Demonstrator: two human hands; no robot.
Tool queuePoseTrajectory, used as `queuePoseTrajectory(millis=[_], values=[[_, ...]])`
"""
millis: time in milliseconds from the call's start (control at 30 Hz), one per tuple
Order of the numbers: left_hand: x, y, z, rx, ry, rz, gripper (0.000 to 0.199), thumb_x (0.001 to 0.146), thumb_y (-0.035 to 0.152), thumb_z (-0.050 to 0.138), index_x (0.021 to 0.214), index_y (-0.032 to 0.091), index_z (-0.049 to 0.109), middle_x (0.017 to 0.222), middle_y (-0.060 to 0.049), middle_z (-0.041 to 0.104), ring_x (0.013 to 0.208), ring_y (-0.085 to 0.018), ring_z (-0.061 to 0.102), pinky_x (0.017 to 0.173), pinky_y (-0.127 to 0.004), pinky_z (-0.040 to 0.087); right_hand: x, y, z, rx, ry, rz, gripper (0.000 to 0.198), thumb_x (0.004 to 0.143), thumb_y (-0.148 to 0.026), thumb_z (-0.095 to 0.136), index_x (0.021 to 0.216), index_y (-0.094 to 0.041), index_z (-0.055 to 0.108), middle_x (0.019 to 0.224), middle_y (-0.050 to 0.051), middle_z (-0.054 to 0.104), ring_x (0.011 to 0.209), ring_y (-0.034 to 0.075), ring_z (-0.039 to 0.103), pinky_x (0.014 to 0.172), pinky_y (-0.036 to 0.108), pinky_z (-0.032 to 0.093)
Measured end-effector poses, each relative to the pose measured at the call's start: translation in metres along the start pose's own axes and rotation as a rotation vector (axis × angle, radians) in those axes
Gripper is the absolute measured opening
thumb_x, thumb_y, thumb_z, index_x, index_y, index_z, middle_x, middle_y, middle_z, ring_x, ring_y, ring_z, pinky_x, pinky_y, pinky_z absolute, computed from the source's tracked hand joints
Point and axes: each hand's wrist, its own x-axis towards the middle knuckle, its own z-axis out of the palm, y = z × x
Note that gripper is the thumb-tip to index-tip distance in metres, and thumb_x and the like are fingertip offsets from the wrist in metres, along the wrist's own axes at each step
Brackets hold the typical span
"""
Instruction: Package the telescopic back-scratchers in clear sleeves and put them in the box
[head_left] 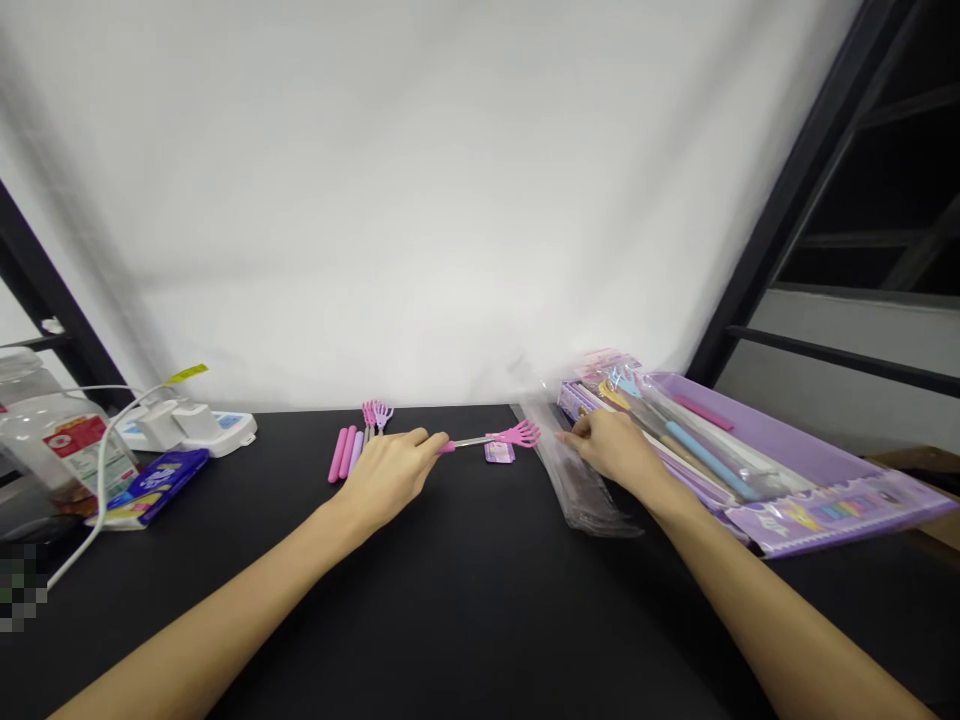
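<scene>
My left hand (396, 470) is closed around the pink handle of a back scratcher (517, 434). Its metal rod and claw-shaped pink head point right, above a small purple card (499, 449). Fingers bent together, my right hand (606, 448) pinches at the edge of a stack of clear plastic sleeves (581, 497). The top sleeve's far end looks raised and blurred. Just left of my left hand lie more back scratchers (347, 453) with pink and lilac handles, partly hidden behind it.
On the right, a purple display box (780, 430) holds several bagged back scratchers. At the left are a white power strip (225, 432) with plugs and a cable, a blue snack packet (161, 485) and a clear jar (67, 430). A white wall backs the black table.
</scene>
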Motion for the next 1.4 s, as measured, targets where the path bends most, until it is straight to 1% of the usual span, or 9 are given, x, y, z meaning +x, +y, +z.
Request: queuePoseTrajectory(millis=[100, 267, 400, 533, 700, 900, 1033, 1167, 1400], values=[[0.001, -0.002, -0.005, -0.009, 0.019, -0.02, 0.029, 0.102, 0.031, 0.038, 0.11, 0.023, 0.064, 0.075, 0.0, 0.062, 0.059, -0.014, 0.057, 0.05, -0.028, 0.022, -0.004, -0.007, -0.015, 0.087, 0.086, -0.047, 0.033, 0.086, -0.04, 0.056, 0.063, -0.021, 0.067, 0.057, 0.006, 0.065, 0.064, 0.024, 0.063, 0.058, 0.03, 0.037], [0.004, -0.011, -0.019, -0.208, 0.023, 0.042, 0.032, 0.101, 0.039, 0.039, 0.116, 0.026, 0.064, 0.083, -0.001, 0.067, 0.067, -0.013, 0.062, 0.055, -0.025, 0.033, -0.002, -0.039, -0.044, 0.495, 0.272, -0.072, 0.034, 0.092, -0.047, 0.046, 0.079, -0.02, 0.061, 0.067, 0.004, 0.07, 0.051, 0.016, 0.061, 0.051, 0.027, 0.039], [0.002, -0.018, -0.027, -0.259, -0.019, 0.062, 0.036, 0.102, 0.042, 0.037, 0.119, 0.027, 0.065, 0.085, -0.002, 0.069, 0.072, -0.015, 0.064, 0.06, -0.024, 0.038, 0.002, -0.07, -0.046, 0.914, 0.164, -0.165, 0.038, 0.09, -0.061, 0.047, 0.089, -0.024, 0.048, 0.064, 0.0, 0.068, 0.049, 0.017, 0.065, 0.05, 0.025, 0.047], [-0.002, -0.02, -0.028, -0.214, -0.081, 0.07, 0.037, 0.102, 0.04, 0.037, 0.122, 0.027, 0.065, 0.081, -0.002, 0.068, 0.067, -0.015, 0.063, 0.061, -0.025, 0.04, 0.0, -0.086, -0.029, 1.221, 0.176, -0.105, 0.044, 0.085, -0.069, 0.049, 0.091, -0.026, 0.04, 0.062, -0.002, 0.067, 0.051, 0.018, 0.067, 0.049, 0.026, 0.052], [-0.001, -0.02, -0.026, -0.155, -0.087, -0.001, 0.037, 0.101, 0.039, 0.036, 0.12, 0.026, 0.065, 0.08, -0.003, 0.068, 0.067, -0.016, 0.063, 0.058, -0.026, 0.039, -0.001, -0.084, -0.013, 1.325, 0.194, -0.036, 0.043, 0.085, -0.067, 0.052, 0.087, -0.026, 0.037, 0.072, 0.0, 0.072, 0.066, 0.019, 0.072, 0.059, 0.03, 0.058], [0.003, -0.017, -0.032, -0.062, -0.118, -0.095, 0.035, 0.101, 0.039, 0.038, 0.118, 0.027, 0.066, 0.085, -0.005, 0.067, 0.068, -0.018, 0.063, 0.056, -0.026, 0.037, -0.003, -0.079, -0.013, 1.378, 0.055, 0.085, 0.04, 0.087, -0.064, 0.052, 0.084, -0.027, 0.037, 0.079, 0.004, 0.075, 0.085, 0.024, 0.074, 0.063, 0.033, 0.061], [0.003, -0.016, -0.035, -0.002, -0.117, -0.103, 0.036, 0.101, 0.039, 0.037, 0.12, 0.027, 0.065, 0.085, -0.005, 0.066, 0.065, -0.018, 0.062, 0.053, -0.026, 0.035, -0.005, -0.077, -0.013, 1.357, 0.006, 0.057, 0.047, 0.075, -0.06, 0.071, 0.093, -0.026, 0.044, 0.082, 0.004, 0.075, 0.093, 0.026, 0.072, 0.068, 0.035, 0.062], [0.002, -0.019, -0.034, -0.004, -0.103, -0.091, 0.038, 0.101, 0.042, 0.036, 0.121, 0.026, 0.064, 0.089, -0.005, 0.066, 0.065, -0.018, 0.063, 0.053, -0.027, 0.036, -0.005, -0.074, -0.008, 1.342, -0.014, -0.008, 0.051, 0.065, -0.051, 0.083, 0.09, -0.022, 0.05, 0.084, 0.007, 0.076, 0.09, 0.027, 0.073, 0.071, 0.037, 0.062], [-0.005, -0.026, -0.031, 0.046, -0.081, -0.124, 0.035, 0.101, 0.038, 0.037, 0.109, 0.024, 0.067, 0.084, -0.005, 0.064, 0.064, -0.018, 0.062, 0.052, -0.026, 0.036, 0.005, -0.092, -0.01, 1.293, -0.054, 0.086, 0.036, 0.08, -0.049, 0.072, 0.075, -0.021, 0.049, 0.077, 0.008, 0.075, 0.082, 0.024, 0.073, 0.065, 0.038, 0.064]])
